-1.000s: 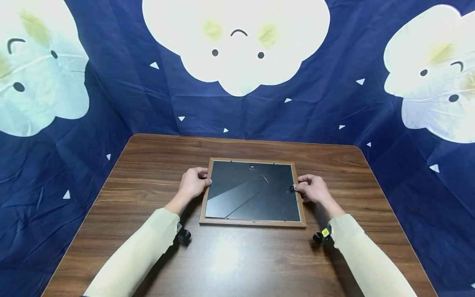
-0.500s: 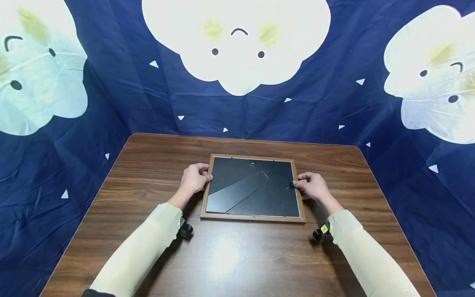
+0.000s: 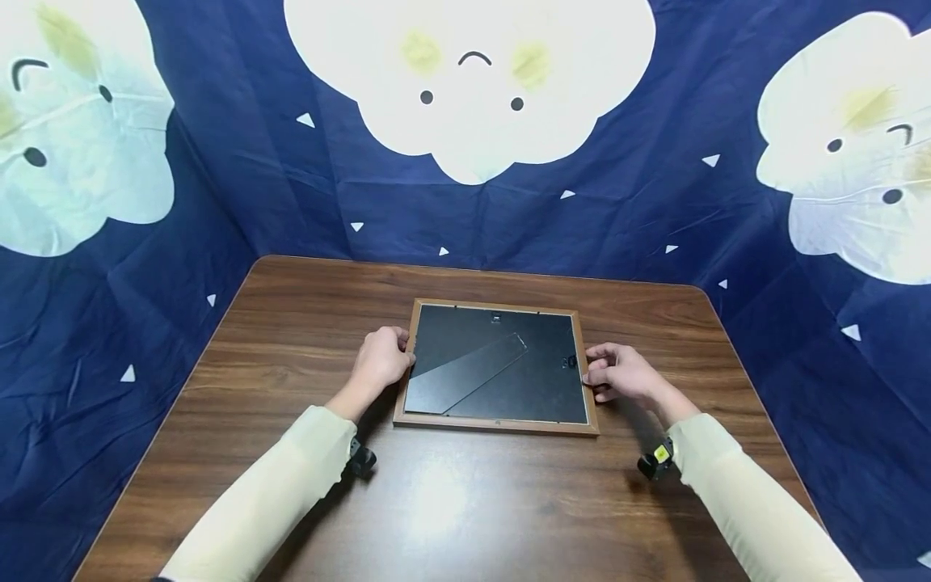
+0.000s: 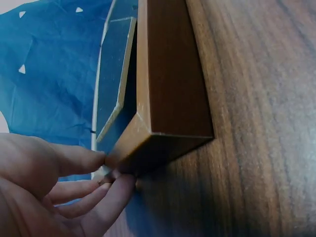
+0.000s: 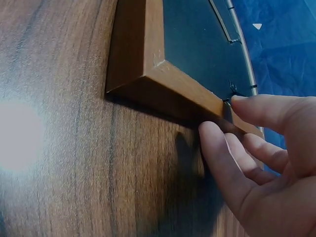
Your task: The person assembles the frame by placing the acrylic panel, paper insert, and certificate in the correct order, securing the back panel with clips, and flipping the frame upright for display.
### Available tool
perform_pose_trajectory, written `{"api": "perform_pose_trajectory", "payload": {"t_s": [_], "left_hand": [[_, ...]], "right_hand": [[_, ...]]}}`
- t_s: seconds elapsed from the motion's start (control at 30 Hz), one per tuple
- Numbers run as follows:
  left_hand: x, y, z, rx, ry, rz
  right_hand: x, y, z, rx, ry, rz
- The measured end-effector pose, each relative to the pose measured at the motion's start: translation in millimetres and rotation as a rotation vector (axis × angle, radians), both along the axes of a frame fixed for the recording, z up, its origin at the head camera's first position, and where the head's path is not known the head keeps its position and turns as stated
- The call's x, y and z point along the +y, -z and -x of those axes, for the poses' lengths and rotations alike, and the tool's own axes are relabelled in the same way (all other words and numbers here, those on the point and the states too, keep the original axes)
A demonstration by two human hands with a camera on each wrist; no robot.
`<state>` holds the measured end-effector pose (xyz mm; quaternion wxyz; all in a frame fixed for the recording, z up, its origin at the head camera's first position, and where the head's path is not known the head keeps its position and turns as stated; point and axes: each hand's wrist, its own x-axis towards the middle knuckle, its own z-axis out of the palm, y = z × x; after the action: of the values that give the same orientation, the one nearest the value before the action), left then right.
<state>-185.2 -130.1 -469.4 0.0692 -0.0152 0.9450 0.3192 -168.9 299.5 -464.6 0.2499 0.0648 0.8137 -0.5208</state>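
The picture frame (image 3: 502, 368) is lying back side up, the table (image 3: 524, 501) beneath it, its long axis running from hand to hand. At its left short side, the left hand (image 3: 381, 357) is pinching the edge; at its right, the right hand (image 3: 621, 376) is gripping with thumb and curled fingers. Neither is sitting nearer.

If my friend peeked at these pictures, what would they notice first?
Probably the big white middle cloud, upside down on the dark blue cloth behind the brown table. Next might come the picture frame lying there back side up, with the left hand holding its left edge and the right hand at its right edge.
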Motion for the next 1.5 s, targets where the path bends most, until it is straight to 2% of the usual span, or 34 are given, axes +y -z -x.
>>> {"api": "perform_pose_trajectory", "payload": {"t_s": [0.13, 0.3, 0.53, 0.7, 0.97, 1.2, 1.5], "left_hand": [[1.0, -1.9, -0.8, -0.004, 0.008, 0.004], [-1.0, 0.9, 0.3, -0.015, 0.001, -0.016], [-3.5, 4.5, 2.0, 0.010, 0.010, -0.041], [-4.3, 1.7, 0.8, 0.025, 0.028, -0.031], [-4.1, -4.9, -0.9, 0.022, 0.043, -0.010], [-2.0, 1.0, -2.9, 0.009, 0.037, -0.030], [-3.6, 3.7, 1.7, 0.015, 0.022, -0.040]], "right_hand": [[-1, -1.7, 0.8, -0.013, -0.016, 0.025], [0, -1.7, 5.1, -0.037, -0.021, 0.033], [1, -8.7, 6.6, -0.030, -0.061, -0.088], [-5, -16.2, 6.7, 0.004, -0.078, -0.159], [-12, -16.9, 7.5, 0.003, -0.060, -0.216], [-15, -12.4, 3.2, -0.002, -0.045, -0.257], [-21, -12.1, 1.0, 0.013, -0.029, -0.266]]}}
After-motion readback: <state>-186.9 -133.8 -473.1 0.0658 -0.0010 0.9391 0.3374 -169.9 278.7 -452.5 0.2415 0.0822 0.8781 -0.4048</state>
